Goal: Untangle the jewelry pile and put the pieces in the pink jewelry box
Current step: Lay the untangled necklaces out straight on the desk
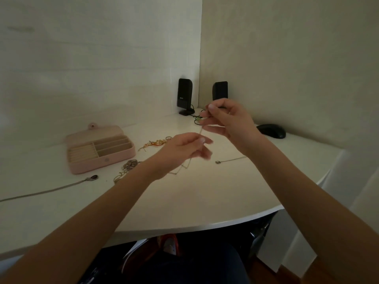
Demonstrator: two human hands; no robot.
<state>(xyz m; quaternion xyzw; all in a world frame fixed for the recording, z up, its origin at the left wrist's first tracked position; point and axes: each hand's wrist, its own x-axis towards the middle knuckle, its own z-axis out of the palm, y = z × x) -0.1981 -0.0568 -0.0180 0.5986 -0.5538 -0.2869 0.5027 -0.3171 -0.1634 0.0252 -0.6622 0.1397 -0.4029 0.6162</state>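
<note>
Your pink jewelry box (100,153) sits open on the white table (205,197), left of centre in the frame, lid laid back behind it. Its interior shows cream ring rolls on the left and three long compartments on the right; no jewelry can be made out in any of them.

Your left hand (184,148), at frame centre, pinches a thin pale chain (201,131) between thumb and forefinger. Your right hand (227,117), just above and to the right, pinches the same chain at its upper end, the other fingers loosely spread. The chain runs taut between the two hands, and a loose length hangs below the left hand toward the table.

Remaining pieces lie on the table: a gold and orange tangle (155,143) right of the box, a silver cluster (129,165) in front of it, a pendant necklace (92,177) at lower left, and a small-charm chain (220,161) right of centre.

Two black speakers (185,96) stand in the far corner; a black mouse (271,130) rests at right.
</note>
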